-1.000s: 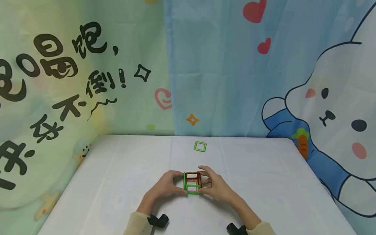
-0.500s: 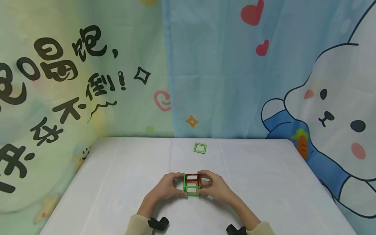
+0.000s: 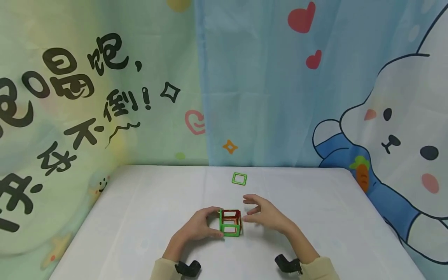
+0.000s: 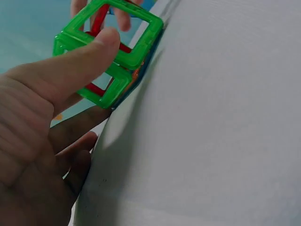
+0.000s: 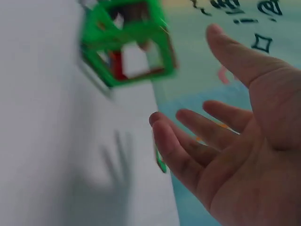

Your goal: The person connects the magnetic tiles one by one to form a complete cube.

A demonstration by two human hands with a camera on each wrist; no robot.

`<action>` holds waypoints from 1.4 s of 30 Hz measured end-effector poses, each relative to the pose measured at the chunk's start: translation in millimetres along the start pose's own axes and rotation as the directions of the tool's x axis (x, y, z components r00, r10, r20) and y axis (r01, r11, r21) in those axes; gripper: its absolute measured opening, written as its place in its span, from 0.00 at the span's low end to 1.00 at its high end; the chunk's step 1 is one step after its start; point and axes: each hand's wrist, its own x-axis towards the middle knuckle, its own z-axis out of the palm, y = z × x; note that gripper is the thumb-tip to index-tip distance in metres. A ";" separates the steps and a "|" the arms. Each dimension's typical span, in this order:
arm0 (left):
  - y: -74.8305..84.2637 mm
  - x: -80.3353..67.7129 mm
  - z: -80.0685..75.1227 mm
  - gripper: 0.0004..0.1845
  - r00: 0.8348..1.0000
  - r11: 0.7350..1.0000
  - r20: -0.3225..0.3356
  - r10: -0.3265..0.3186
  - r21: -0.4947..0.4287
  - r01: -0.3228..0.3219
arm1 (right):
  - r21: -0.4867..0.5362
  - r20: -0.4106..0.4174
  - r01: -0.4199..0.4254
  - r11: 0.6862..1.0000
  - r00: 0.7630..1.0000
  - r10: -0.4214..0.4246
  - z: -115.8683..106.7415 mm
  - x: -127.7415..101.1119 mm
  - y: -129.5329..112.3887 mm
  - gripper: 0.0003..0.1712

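1. Behind your work hangs the big printed cloth backdrop (image 3: 273, 85), pale green on the left with black characters, blue in the middle with red hearts, and a white cartoon rabbit (image 3: 395, 132) on the right.
2. In front of you is the table covered with a white cloth (image 3: 140, 217). It fills the lower part of the head view, and both of your hands are over its near middle.
3. Your right hand (image 3: 267, 214) is free and holds nothing. Its fingers are spread and only slightly bent, the palm turned toward the cube. It is just beside the cube, on the cube's right, and there is a clear gap between the fingertips and the frame. The right wrist view (image 5: 244, 141) shows the same: an empty palm, with the cube apart from it, a little blurred.
4. Your left hand (image 3: 199, 226) grasps the cube from its left side. In the left wrist view the thumb (image 4: 89, 52) presses on the top green edge, and the other fingers go under and behind the frame.
5. The small open cube of green and red plastic square frames (image 3: 230, 223) stands on the white cloth, between your two hands, touching the left one only. The front and bottom frames are green; the top and back ones look red.
6. The single flat green plastic square frame (image 3: 239, 179) lies alone on the cloth near the far edge of the table, well apart from both hands and from the cube.
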 end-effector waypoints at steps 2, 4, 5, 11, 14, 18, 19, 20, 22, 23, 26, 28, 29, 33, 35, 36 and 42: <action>-1.9 -2.2 -1.3 0.39 1.000 1.000 -0.003 0.001 -0.019 -0.001 | -0.049 -0.029 -0.008 0.999 1.000 0.007 -10.1 10.6 -3.8 0.35; -4.4 -4.0 -3.4 0.36 1.000 0.999 0.002 -0.006 -0.048 0.006 | -0.101 -0.076 -0.008 0.995 0.997 0.001 -18.0 25.1 -3.2 0.31; -5.7 -4.4 -4.3 0.34 1.000 0.998 0.006 -0.011 -0.062 0.011 | -0.126 -0.113 -0.017 0.992 0.994 0.003 -21.0 33.1 -1.0 0.30; -5.5 -2.5 -7.4 0.25 1.000 0.990 0.016 -0.005 -0.137 0.007 | -0.235 -0.232 -0.039 0.971 0.973 -0.017 -33.1 74.8 20.3 0.27; -1.3 -0.1 -4.5 0.23 0.999 0.991 -0.034 -0.002 -0.136 -0.003 | -0.270 -0.232 -0.061 0.961 0.973 -0.003 -34.5 90.6 32.7 0.29; 7.4 5.8 2.9 0.20 0.986 0.988 -0.169 -0.007 -0.152 -0.019 | -0.311 -0.235 -0.090 0.946 0.972 0.016 -34.7 105.3 44.6 0.30; 9.0 7.4 5.1 0.18 0.979 0.988 -0.205 -0.007 -0.155 -0.025 | -0.314 -0.231 -0.093 0.945 0.973 0.019 -34.7 108.0 46.5 0.31; 10.8 8.7 7.0 0.16 0.971 0.987 -0.238 -0.011 -0.159 -0.028 | -0.323 -0.226 -0.094 0.942 0.974 0.020 -34.9 110.2 48.2 0.32; 13.5 10.4 10.5 0.13 0.958 0.985 -0.285 -0.021 -0.168 -0.028 | -0.329 -0.218 -0.101 0.939 0.975 0.028 -35.2 113.3 51.5 0.33; 14.6 10.9 11.9 0.11 0.954 0.985 -0.300 -0.026 -0.172 -0.027 | -0.330 -0.217 -0.106 0.938 0.976 0.034 -35.3 114.5 53.1 0.34; 16.8 11.9 15.2 0.10 0.946 0.983 -0.320 -0.042 -0.185 -0.019 | -0.354 -0.220 -0.123 0.927 0.975 0.045 -35.2 116.8 57.8 0.35; 17.2 12.4 16.8 0.10 0.942 0.982 -0.331 -0.051 -0.188 -0.013 | -0.377 -0.228 -0.136 0.916 0.972 0.050 -34.3 118.1 60.8 0.36; 17.3 12.4 17.4 0.11 0.940 0.981 -0.336 -0.056 -0.192 -0.010 | -0.390 -0.231 -0.145 0.910 0.971 0.055 -33.7 118.7 61.9 0.37; 15.5 12.8 20.5 0.12 0.933 0.980 -0.354 -0.068 -0.199 -0.004 | -0.428 -0.235 -0.170 0.888 0.969 0.073 -30.5 120.7 63.7 0.42; 15.1 13.0 22.1 0.13 0.930 0.979 -0.361 -0.073 -0.205 -0.003 | -0.443 -0.236 -0.186 0.877 0.968 0.086 -29.4 121.4 63.1 0.43; 15.1 13.4 22.7 0.13 0.928 0.979 -0.364 -0.071 -0.206 -0.006 | -0.451 -0.239 -0.194 0.871 0.967 0.091 -28.9 121.6 62.4 0.43; 17.7 15.7 25.5 0.13 0.910 0.981 -0.409 -0.063 -0.192 -0.018 | -0.442 -0.283 -0.225 0.869 0.954 0.103 -27.3 123.2 60.8 0.36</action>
